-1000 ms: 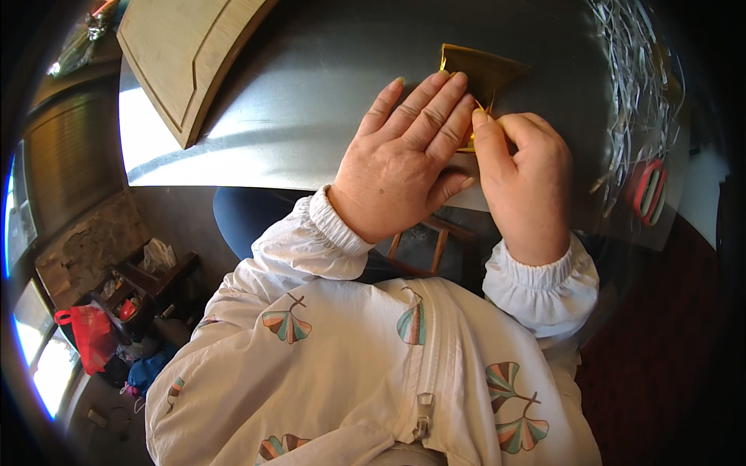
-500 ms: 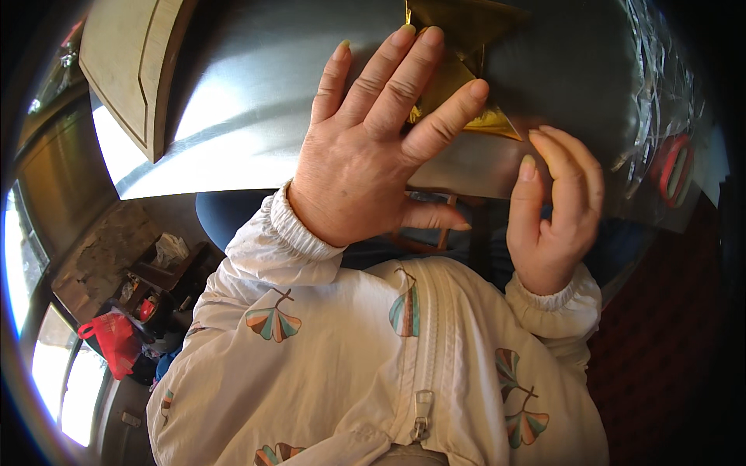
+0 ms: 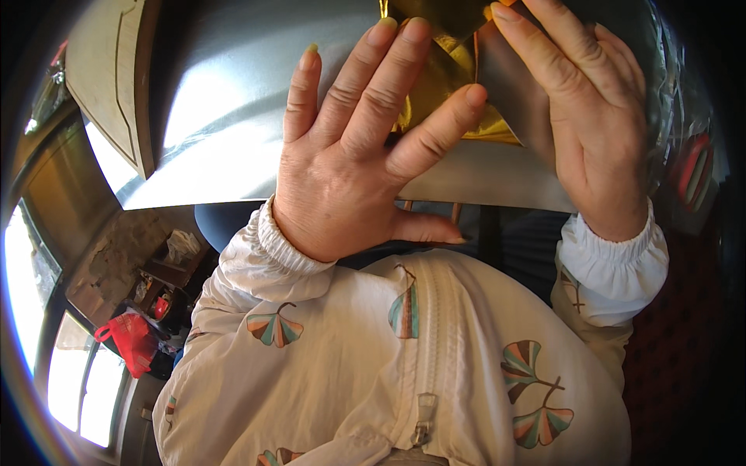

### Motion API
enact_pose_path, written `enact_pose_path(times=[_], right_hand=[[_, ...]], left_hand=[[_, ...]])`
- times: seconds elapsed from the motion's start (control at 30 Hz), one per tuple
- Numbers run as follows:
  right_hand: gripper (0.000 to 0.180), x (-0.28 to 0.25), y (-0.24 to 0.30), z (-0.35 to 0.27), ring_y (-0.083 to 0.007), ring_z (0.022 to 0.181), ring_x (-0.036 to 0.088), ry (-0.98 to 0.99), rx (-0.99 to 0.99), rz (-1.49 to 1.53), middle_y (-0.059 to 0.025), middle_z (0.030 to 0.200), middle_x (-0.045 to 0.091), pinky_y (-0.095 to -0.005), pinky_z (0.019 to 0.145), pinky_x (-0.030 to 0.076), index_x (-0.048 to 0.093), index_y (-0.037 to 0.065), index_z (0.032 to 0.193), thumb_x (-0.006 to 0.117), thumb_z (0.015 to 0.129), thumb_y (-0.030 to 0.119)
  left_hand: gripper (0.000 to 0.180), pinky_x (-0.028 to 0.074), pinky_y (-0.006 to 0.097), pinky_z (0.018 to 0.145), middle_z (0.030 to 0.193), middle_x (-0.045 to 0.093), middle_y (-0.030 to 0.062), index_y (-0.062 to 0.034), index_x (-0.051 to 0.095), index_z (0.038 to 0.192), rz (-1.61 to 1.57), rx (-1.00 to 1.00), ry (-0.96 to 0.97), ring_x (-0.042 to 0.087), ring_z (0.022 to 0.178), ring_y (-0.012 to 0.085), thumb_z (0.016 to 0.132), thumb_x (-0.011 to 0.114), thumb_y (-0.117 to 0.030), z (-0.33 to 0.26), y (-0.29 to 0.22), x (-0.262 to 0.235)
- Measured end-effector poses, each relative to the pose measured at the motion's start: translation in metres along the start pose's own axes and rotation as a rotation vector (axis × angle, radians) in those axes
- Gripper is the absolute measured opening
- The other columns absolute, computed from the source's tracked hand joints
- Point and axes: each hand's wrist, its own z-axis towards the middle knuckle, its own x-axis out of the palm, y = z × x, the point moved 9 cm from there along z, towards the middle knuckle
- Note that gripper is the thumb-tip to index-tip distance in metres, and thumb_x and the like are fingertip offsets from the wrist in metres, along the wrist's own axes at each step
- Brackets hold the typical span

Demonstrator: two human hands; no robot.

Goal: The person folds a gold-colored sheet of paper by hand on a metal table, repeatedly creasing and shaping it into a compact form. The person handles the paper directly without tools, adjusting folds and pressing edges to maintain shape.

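Observation:
A piece of shiny gold foil paper, creased and folded, lies on the grey metal tabletop at the top middle. My left hand rests over its left part, palm down, with the fingers spread and stretched out. The left fingertips reach the foil, and the palm covers the table's front edge. My right hand is at the foil's right side. Its index finger and thumb point toward the far right part of the foil, with the fingers stretched out. Whether those tips touch the foil is hard to see at the frame's top.
A wooden board stands at the far left of the table. Clear crinkled plastic lies to the right, near a red object. Below left, a red bag sits beside a cluttered shelf.
My right hand has moved up and away from me, from the table's front edge to the foil's far right side. My left hand stays spread on the foil.

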Motion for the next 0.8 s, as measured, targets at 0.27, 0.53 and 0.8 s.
enact_pose_path(times=[0.27,0.53,0.8], right_hand=[[0.029,-0.016,0.035,-0.027,-0.0202,0.09,0.061,-0.021,0.072,-0.003,-0.0146,0.129,0.064,-0.0376,0.089,0.047,0.069,0.003,0.118,0.06,0.09,0.003],[0.025,0.017,0.068,-0.062,-0.0137,0.075,0.055,-0.025,0.075,-0.025,-0.0086,0.13,0.065,-0.0325,0.079,0.045,0.071,0.003,0.114,0.06,0.092,0.008],[0.025,0.022,0.068,-0.063,-0.0126,0.074,0.054,0.016,0.097,-0.044,-0.0077,0.131,0.064,-0.0328,0.082,0.045,0.072,0.002,0.112,0.059,0.091,0.009]], left_hand=[[0.11,0.011,0.055,0.116,0.156,0.034,0.0206,-0.0296,0.051,0.145,0.372,0.189,-0.03,0.031,0.146,0.0357,0.052,0.062,-0.089,0.016,-0.001,-0.001],[0.106,0.01,0.056,0.116,0.157,0.033,0.0209,-0.0298,0.053,0.143,0.382,0.17,-0.007,0.031,0.146,0.0362,0.054,0.065,-0.086,-0.005,0.012,0.012],[0.102,0.016,0.061,0.112,0.156,0.032,0.0232,-0.0296,0.055,0.142,0.372,0.147,0.074,0.034,0.144,0.039,0.056,0.065,-0.084,-0.006,0.012,0.012]])
